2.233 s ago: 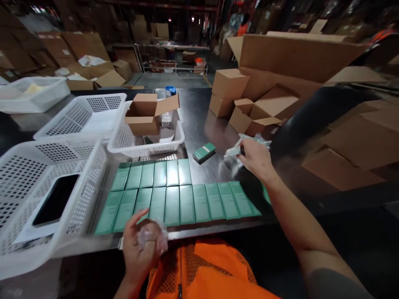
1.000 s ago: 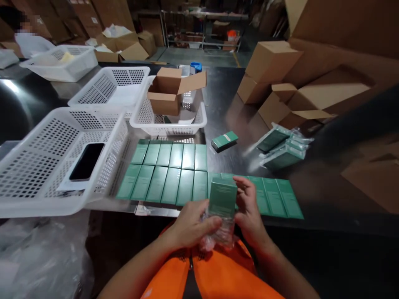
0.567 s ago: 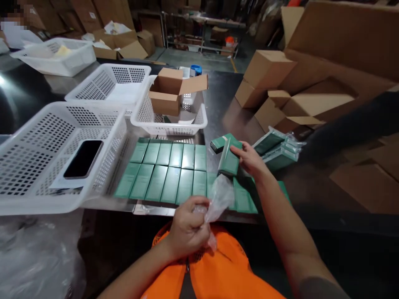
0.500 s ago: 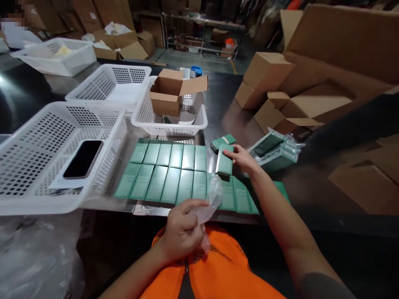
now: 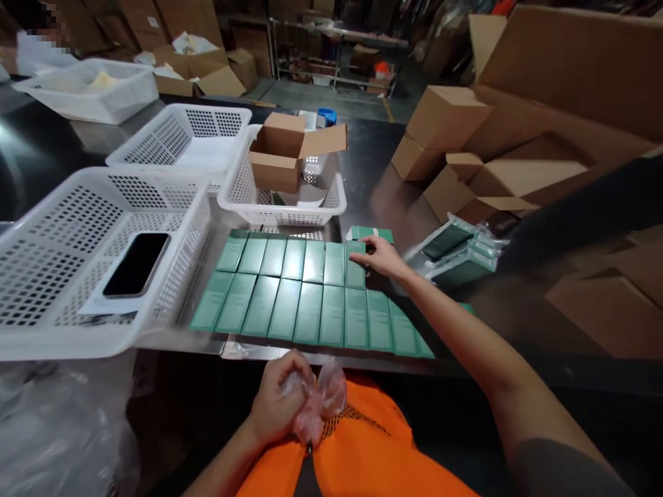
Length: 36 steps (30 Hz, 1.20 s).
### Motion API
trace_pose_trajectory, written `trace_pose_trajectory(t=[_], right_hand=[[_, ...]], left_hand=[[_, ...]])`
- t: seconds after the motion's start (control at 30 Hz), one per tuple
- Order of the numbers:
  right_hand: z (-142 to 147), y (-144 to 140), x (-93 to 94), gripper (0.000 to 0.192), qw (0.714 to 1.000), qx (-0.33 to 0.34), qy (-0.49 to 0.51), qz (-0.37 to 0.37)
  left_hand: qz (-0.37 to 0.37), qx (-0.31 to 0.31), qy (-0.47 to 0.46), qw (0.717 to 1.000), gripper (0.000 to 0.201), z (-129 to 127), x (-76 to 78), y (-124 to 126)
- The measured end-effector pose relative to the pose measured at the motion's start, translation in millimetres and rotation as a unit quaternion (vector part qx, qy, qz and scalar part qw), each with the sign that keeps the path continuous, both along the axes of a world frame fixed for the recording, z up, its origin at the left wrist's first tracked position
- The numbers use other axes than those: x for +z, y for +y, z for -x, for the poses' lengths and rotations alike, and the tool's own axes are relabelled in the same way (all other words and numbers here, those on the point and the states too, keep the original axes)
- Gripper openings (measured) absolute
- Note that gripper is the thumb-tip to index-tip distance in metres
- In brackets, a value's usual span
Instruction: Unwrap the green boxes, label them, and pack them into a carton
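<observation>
Dark, shiny metal tabletop point(image 5: 370, 200), dim warehouse, brown cartons point(image 5: 448, 114) toward its right edge. Green boxes point(image 5: 282, 307), two rows, along the near edge; print too small to read. Right hand point(image 5: 380, 257) grips end box point(image 5: 355, 275), back row's right end, partly covering it. Right forearm point(image 5: 469, 331) hides front-row boxes. Left hand point(image 5: 282, 397), off the near edge, clutches crumpled clear plastic point(image 5: 331, 388).

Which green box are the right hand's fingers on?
The green box at the right-hand end of the far row; it alone in that row has fingers of the right hand on it.
</observation>
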State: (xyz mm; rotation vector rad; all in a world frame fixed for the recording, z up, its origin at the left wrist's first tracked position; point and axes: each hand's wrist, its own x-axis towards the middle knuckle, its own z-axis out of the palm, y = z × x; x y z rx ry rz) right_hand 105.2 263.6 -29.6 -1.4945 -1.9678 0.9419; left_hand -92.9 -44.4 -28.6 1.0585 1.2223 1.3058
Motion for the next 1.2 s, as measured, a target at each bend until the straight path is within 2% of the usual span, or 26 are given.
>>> trace_pose_trajectory(t=[0.13,0.27,0.37,0.47,0.57,0.67,0.77,0.83,0.97,1.07,1.2], right_hand=[[1,-4,10.9,0.042,0.992,0.046,-0.089,-0.072],[-11,20,28.5,0.045,0.98,0.057,-0.131,-0.141],[-27,43,34.5,0.067,0.974,0.079,-0.157,-0.143],[-44,51,35.9,0.068,0.972,0.101,-0.17,-0.124],[-57,47,48.1,0.065,0.972,0.072,-0.16,-0.154],[-64,43,73.6,0.048,0.959,0.008,-0.179,-0.219],[-62,45,91.5,0.035,0.949,-0.008,-0.252,-0.187],[-55,47,90.0,0.04,0.95,-0.003,-0.286,-0.128],[-32,48,64.1,0.055,0.944,0.004,-0.325,-0.057],[-16,41,46.7,0.058,0.941,0.035,-0.335,-0.031],[-12,26,41.4,0.054,0.944,0.085,-0.319,-0.031]], left_hand=[[0.012,-0.003,0.015,1.0,0.005,0,0.9,1],[0.016,0.01,0.038,0.999,0.007,4,4.5,0],[-0.001,0.005,0.048,0.999,0.015,6,8.9,-1],[-0.013,-0.009,0.064,0.998,0.022,6,11.5,-3],[-0.009,-0.013,0.078,0.997,0.023,5,11.4,-4],[0.002,-0.017,0.079,0.997,0.025,4,10.7,-3],[-0.008,-0.039,0.081,0.996,0.023,3,9.9,2],[-0.029,-0.063,0.089,0.994,0.026,1,9.0,6],[-0.054,-0.119,0.103,0.986,0.043,-4,6.9,6],[-0.027,-0.168,0.078,0.982,0.06,-6,5.8,1],[0.014,-0.22,0.042,0.974,0.063,-1,8.2,-6]])
